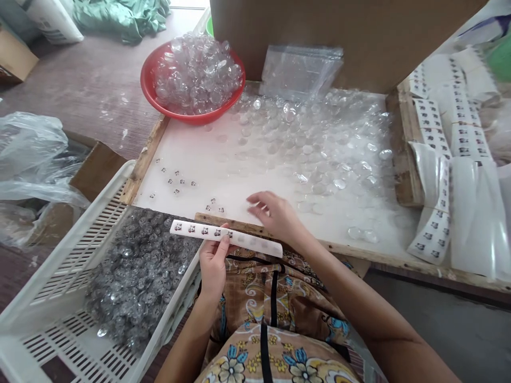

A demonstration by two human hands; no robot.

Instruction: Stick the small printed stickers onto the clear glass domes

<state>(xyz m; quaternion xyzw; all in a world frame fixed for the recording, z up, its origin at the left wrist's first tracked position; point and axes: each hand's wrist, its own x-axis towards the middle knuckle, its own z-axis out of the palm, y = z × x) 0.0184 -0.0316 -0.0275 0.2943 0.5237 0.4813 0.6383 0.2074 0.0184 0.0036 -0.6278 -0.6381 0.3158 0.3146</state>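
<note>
My left hand (214, 261) pinches a white sticker strip (255, 243) between thumb and fingers, over the near edge of the tray. Small panda stickers show on the strip's left half; its right half looks bare. Just above and right of the strip, my right hand (275, 214) hovers over the white tray (191, 146), its fingers curved and apart with nothing visible in them. Several panda pieces (182, 182) lie at the tray's left side. Clear round discs (339, 184) are scattered across its middle and right.
A red bowl (146, 88) heaped with clear discs sits at the tray's back left. At lower left stands a white slotted crate (75, 268) of dark-looking clear pieces. Sticker sheets (431, 229) lie to the right. A cardboard box (339, 26) and a clear plastic bag (301, 72) stand behind.
</note>
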